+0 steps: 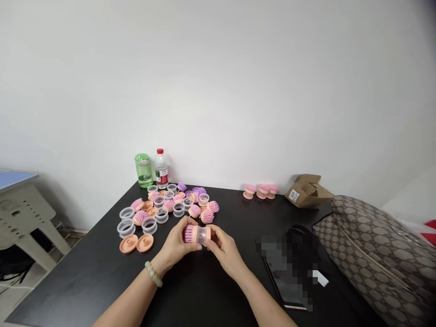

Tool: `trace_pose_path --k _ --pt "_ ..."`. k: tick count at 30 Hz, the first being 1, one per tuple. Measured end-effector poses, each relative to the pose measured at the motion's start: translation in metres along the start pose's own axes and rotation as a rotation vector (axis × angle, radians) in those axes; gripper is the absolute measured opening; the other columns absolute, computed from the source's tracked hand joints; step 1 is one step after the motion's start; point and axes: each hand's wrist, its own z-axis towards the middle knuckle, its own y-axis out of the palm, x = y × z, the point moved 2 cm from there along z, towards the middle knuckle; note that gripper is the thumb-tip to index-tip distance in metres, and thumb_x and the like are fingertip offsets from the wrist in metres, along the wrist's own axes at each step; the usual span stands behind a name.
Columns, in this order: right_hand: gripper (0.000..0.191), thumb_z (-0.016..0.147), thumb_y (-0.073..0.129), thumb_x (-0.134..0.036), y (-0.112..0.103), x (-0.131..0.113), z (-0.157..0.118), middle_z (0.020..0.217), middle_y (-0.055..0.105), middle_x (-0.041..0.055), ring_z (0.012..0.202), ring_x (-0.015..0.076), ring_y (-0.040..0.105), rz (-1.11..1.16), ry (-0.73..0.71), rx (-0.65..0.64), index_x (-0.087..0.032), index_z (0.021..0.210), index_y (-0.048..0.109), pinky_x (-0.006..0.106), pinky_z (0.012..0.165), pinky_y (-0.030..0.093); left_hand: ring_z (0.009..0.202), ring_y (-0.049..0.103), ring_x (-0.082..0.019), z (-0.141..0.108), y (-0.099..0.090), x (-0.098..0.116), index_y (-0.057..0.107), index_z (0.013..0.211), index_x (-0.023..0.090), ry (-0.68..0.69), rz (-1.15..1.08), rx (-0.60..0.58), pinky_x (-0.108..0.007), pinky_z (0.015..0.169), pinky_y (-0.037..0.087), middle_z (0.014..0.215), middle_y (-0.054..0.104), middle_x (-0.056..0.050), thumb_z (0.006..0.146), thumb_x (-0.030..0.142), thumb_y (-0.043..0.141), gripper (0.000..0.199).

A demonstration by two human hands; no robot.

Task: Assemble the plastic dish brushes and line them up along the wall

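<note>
Between my left hand (176,241) and my right hand (224,251) I hold a pink-bristled dish brush (196,234) with a clear plastic cylinder on its peach base. The bristles point to the left, toward my left palm. Just beyond my hands, a loose heap of pink and purple brush heads (195,210) and clear plastic rings (161,215) spreads over the black table (68,286). Two peach round discs (145,243) lie nearest my left hand. A pale green bead bracelet (153,274) circles my left wrist.
Three pink brushes (260,191) stand at the table's far edge. Behind the heap are a green bottle (143,170) and a red-capped water bottle (161,169). To the right lie a cardboard box (308,191), a blurred-out dark phone (289,268) and a patterned bag (368,254).
</note>
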Motion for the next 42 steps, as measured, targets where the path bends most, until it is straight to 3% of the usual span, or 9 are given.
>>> trace_pose_path --k 6,10,12,15,22,26,31,37,42 --pt "0.034 0.092 0.052 -0.039 0.006 0.006 0.003 0.103 0.067 0.0074 0.085 0.0203 0.067 0.102 0.092 0.033 -0.020 0.120 0.056 0.031 0.066 0.058 0.076 0.052 -0.017 0.002 0.000 -0.001 0.054 0.101 0.020 0.020 0.205 0.045 -0.027 0.068 0.043 0.088 0.058 0.001 0.067 0.033 0.083 0.046" --pt "0.043 0.086 0.061 -0.023 0.001 0.001 0.000 0.125 0.060 0.0108 0.111 0.0255 0.058 -0.211 -0.137 0.156 -0.023 0.129 0.054 0.039 0.085 0.057 0.094 0.057 -0.023 0.002 0.000 0.000 0.058 0.102 0.022 0.140 0.428 0.093 -0.034 0.084 0.045 0.103 0.060 -0.002 0.069 0.022 0.080 0.040" --pt "0.050 0.082 0.065 -0.014 0.000 -0.003 -0.002 0.127 0.060 0.0104 0.117 0.0269 0.053 -0.354 -0.264 0.115 -0.023 0.130 0.055 0.045 0.096 0.052 0.101 0.058 -0.024 0.001 0.002 0.002 0.058 0.105 0.023 0.185 0.483 0.055 -0.037 0.090 0.046 0.108 0.060 -0.004 0.074 0.022 0.077 0.037" --pt "0.061 0.077 0.063 -0.004 0.002 -0.005 -0.004 0.122 0.062 0.0101 0.115 0.0266 0.051 -0.442 -0.296 0.031 -0.021 0.134 0.052 0.046 0.102 0.047 0.102 0.059 -0.025 -0.001 0.007 0.001 0.057 0.111 0.024 0.210 0.529 -0.006 -0.039 0.091 0.048 0.110 0.058 -0.005 0.077 0.025 0.076 0.039" --pt "0.078 0.074 0.064 -0.005 0.004 0.004 -0.002 0.128 0.062 0.0077 0.114 0.0243 0.054 -0.434 -0.156 -0.066 -0.023 0.145 0.040 0.041 0.102 0.046 0.098 0.061 -0.023 -0.004 0.015 -0.012 0.052 0.121 0.027 0.203 0.511 -0.048 -0.035 0.078 0.057 0.113 0.057 -0.004 0.072 0.020 0.079 0.056" --pt "0.060 0.076 0.063 -0.010 -0.015 0.018 0.006 0.126 0.063 0.0064 0.117 0.0240 0.056 -0.617 0.001 0.092 -0.024 0.133 0.052 0.036 0.102 0.045 0.091 0.062 -0.018 -0.005 0.012 -0.012 0.050 0.123 0.029 0.195 0.489 0.035 -0.032 0.072 0.058 0.116 0.054 -0.003 0.073 0.015 0.074 0.057" --pt "0.049 0.085 0.056 -0.017 -0.050 0.037 0.021 0.125 0.058 0.0174 0.120 0.0326 0.054 -0.787 0.212 0.293 -0.013 0.133 0.050 0.042 0.100 0.044 0.085 0.061 -0.017 -0.008 0.009 0.001 0.051 0.120 0.029 0.194 0.529 0.095 -0.033 0.073 0.058 0.113 0.054 -0.003 0.077 0.012 0.064 0.049" --pt "0.043 0.090 0.057 -0.024 -0.075 0.042 0.061 0.115 0.058 0.0137 0.101 0.0265 0.066 -0.925 0.344 0.300 -0.017 0.132 0.052 0.033 0.083 0.050 0.088 0.063 -0.019 -0.014 0.016 0.006 0.048 0.127 0.032 0.221 0.543 0.062 -0.035 0.076 0.058 0.118 0.054 -0.005 0.075 0.007 0.061 0.058" --pt "0.033 0.095 0.056 -0.022 -0.100 0.052 0.108 0.120 0.060 0.0145 0.098 0.0235 0.067 -1.018 0.481 0.350 -0.014 0.127 0.055 0.036 0.083 0.052 0.094 0.064 -0.022 -0.015 0.016 0.002 0.049 0.128 0.033 0.241 0.558 0.066 -0.036 0.077 0.058 0.125 0.055 -0.006 0.075 0.008 0.062 0.061"
